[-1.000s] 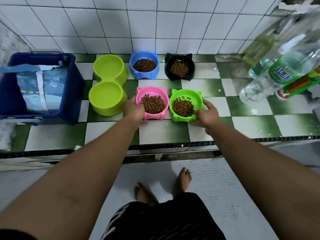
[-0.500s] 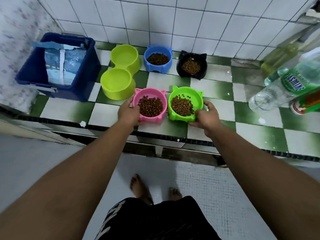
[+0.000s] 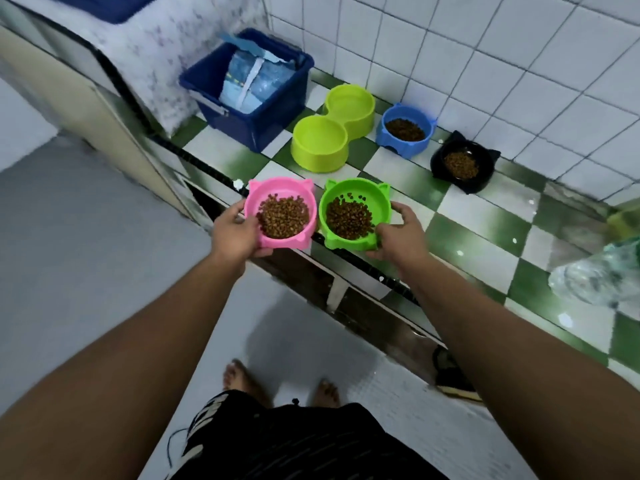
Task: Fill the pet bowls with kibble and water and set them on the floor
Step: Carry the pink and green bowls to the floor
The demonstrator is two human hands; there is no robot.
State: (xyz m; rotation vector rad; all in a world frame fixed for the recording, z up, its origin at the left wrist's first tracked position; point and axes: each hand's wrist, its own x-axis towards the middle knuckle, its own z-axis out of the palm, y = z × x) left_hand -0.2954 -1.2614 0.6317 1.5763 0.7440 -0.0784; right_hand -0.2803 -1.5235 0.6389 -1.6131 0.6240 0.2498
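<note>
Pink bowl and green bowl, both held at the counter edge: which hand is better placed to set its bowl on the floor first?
Left, probably. The left hand holds the pink bowl mostly past the counter edge, over open floor; the right hand's green bowl overlaps the counter more.

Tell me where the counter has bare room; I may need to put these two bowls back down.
Free: checkered tiles right of the green bowl, between the black bowl and the plastic bottle. Crowded: the back row from blue bin through double bowl to blue bowl.
</note>
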